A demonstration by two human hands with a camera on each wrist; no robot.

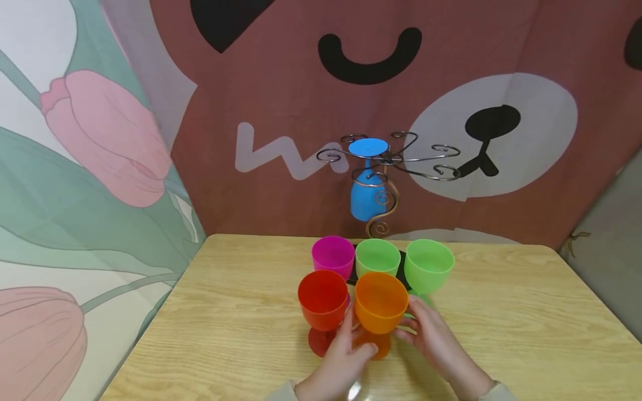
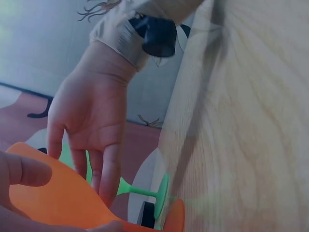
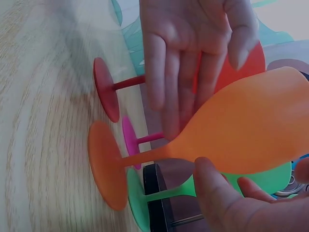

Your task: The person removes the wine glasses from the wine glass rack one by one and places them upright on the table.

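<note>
An orange goblet [image 1: 381, 303] stands upright on the table, between the two hands. My left hand [image 1: 341, 356] is at its left side, fingers extended between it and a red goblet [image 1: 323, 301], thumb in front of the orange stem. My right hand [image 1: 433, 340] is at the right side, with fairly straight fingertips at the orange bowl. In the left wrist view, the left thumb overlaps the orange bowl. Fingertips of the right hand lie against that bowl in the right wrist view.
Behind stand a magenta goblet [image 1: 333, 256] and two green goblets, one central [image 1: 378, 257] and one at right [image 1: 429, 264]. A scrolled metal rack [image 1: 393, 195] rises from a black base [image 1: 355, 273], a blue goblet [image 1: 366, 197] hanging upside down from it. A patterned cloth backs the table [image 1: 225, 312].
</note>
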